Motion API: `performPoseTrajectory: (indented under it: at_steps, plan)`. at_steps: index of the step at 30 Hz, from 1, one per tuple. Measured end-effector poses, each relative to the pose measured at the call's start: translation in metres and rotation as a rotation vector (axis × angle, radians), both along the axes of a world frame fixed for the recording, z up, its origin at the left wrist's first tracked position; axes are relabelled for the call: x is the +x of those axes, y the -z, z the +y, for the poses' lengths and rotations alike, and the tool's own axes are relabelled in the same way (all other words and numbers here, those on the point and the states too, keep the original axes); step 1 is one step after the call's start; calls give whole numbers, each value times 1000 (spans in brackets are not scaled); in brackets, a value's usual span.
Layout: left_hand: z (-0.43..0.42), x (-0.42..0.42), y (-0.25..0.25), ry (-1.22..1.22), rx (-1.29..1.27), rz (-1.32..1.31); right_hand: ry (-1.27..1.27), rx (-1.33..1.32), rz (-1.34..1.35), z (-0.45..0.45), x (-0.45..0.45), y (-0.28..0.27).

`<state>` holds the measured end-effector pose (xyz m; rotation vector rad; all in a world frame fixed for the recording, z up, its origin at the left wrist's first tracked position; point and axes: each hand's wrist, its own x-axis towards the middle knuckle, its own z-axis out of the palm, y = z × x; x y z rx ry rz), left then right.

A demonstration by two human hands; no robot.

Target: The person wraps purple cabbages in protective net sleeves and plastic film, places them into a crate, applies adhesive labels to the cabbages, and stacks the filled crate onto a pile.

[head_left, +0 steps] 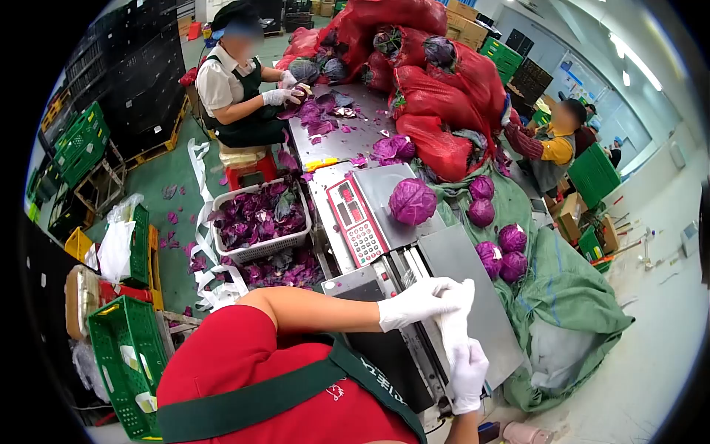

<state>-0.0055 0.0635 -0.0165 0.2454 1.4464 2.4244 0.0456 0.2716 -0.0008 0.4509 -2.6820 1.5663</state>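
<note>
Both of my hands wear white gloves and meet above the wrapping machine's grey plate (pixel 462 274). My left hand (pixel 421 302) is closed on one end of a limp white piece (pixel 454 329), possibly a glove or cloth. Lower down, my right hand (pixel 469 376) closes on its other end. Beyond them, a trimmed red cabbage (pixel 413 201) rests on the metal pan of a scale with a red keypad panel (pixel 359 222). To the right, several more red cabbages (pixel 512 238) lie on green sacking (pixel 569 288).
Red mesh sacks (pixel 451 96) of cabbages are piled at the back. A person (pixel 240 81) in white gloves peels leaves at the table's left; another person (pixel 551 144) stands behind the sacks. A basket (pixel 270 248) of purple leaves and a green crate (pixel 126 362) are on the left.
</note>
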Motion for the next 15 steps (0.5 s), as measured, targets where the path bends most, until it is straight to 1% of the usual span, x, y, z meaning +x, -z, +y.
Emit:
performPoseTrajectory:
  at_steps: [1,2,3,4,5,6,7,8,9,10,11,12,13,15]
  plan:
    - [-2,5,2,4,0,7,11,-84,-50,-6,2,10]
    - [-5,9,2,-56,-18,35,47,-115,-106,-14,9,1]
    - [-8,13,1,-119,-33,64,43,-111,-96,-12,10,6]
    - [-8,22,1,-212,-2,59,24,-44,-140,-6,13,16]
    - [-14,28,-9,-216,-17,-3,6,21,-185,-7,16,16]
    - [-18,28,-1,-238,-34,-13,19,-68,-205,-17,24,13]
    - [-21,27,6,-261,-49,-22,-22,27,-181,-17,25,11]
    - [-26,29,3,-295,-132,-111,-51,21,-158,-21,28,7]
    - [-29,29,9,-300,-129,-108,-80,14,-137,-26,32,0]
    - [-30,28,22,-320,-133,-126,-114,28,-260,-25,34,-14]
    - [-36,28,24,-338,-146,-135,-147,33,-374,-27,33,-23]
    - [-39,29,25,-373,-141,-120,-210,-578,-622,-25,36,-13]
    - [-42,30,27,-361,-150,-114,-187,-639,-817,-20,30,-14]
    - [-49,32,24,-233,184,-158,-358,-726,-607,-23,13,-12]
